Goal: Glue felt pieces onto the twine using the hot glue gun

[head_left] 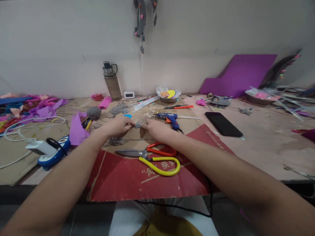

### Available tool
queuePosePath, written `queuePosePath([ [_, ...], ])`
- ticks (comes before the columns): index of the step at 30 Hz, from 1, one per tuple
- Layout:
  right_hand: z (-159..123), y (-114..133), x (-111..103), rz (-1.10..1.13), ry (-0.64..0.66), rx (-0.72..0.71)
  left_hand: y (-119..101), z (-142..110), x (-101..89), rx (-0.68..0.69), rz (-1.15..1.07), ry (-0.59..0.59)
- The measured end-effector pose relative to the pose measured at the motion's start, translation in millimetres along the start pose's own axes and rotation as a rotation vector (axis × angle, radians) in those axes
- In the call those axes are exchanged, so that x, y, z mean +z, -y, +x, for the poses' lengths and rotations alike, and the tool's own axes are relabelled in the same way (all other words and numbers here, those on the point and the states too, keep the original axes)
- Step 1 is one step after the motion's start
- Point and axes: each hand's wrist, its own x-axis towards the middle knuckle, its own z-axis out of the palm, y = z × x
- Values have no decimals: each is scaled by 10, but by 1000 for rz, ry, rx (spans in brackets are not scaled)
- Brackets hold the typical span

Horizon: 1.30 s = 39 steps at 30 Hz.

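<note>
My left hand [119, 126] and my right hand [155, 128] meet over the brown part of a cardboard sheet [137, 177]. Both pinch a small grey felt piece [138, 124] between their fingertips. Just past my right hand lies a blue glue gun [170, 118] with an orange trigger. Scissors [152, 156] with red and yellow handles lie shut on the cardboard below my wrists. More grey felt scraps [117, 141] lie under my left wrist.
A grey yarn ball [94, 112], purple felt sheets [76, 130], a white charger with cable [36, 146] and a blue object [52, 152] sit at left. A water bottle [112, 81] and a small clock [129, 94] stand by the wall. A black phone [223, 124] lies right.
</note>
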Motion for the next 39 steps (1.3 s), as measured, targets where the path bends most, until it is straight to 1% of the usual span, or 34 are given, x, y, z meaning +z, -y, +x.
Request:
queuePosePath([
  [3, -3, -5, 3, 2, -1, 2, 42, -4, -16, -50, -44, -40],
  [8, -4, -17, 19, -12, -18, -5, 129, 31, 14, -154, -79, -269],
  [10, 1, -27, 36, -9, -27, -20, 132, 39, 15, -138, -81, -324],
  [13, 7, -37, 56, 4, -27, -24, 106, 32, -4, -85, -70, -349],
  [15, 8, -39, 60, 10, -25, -20, 94, 13, -32, -94, -54, -391],
  [17, 8, -38, 60, 18, -23, -15, 103, -14, -72, -153, -53, -524],
  [19, 8, -37, 60, 27, -22, -10, 132, -46, -118, -239, -61, -709],
  [21, 7, -34, 59, 34, -20, -5, 171, -77, -163, -321, -72, -859],
  [23, 3, -28, 55, 40, -19, -4, 208, -102, -198, -375, -83, -944],
  [25, -2, -20, 48, 42, -20, -3, 235, -117, -217, -396, -96, -1001],
  [29, -13, -5, 42, 32, -23, 12, 254, -127, -221, -398, -138, -1069],
  [34, -15, 2, 49, 33, -30, 17, 244, -140, -227, -408, -139, -1083],
  [37, -13, 5, 39, 17, -36, 16, 224, -142, -232, -419, -143, -1063],
  [39, -15, 9, 25, 14, -30, 6, 200, -126, -215, -406, -156, -988],
])
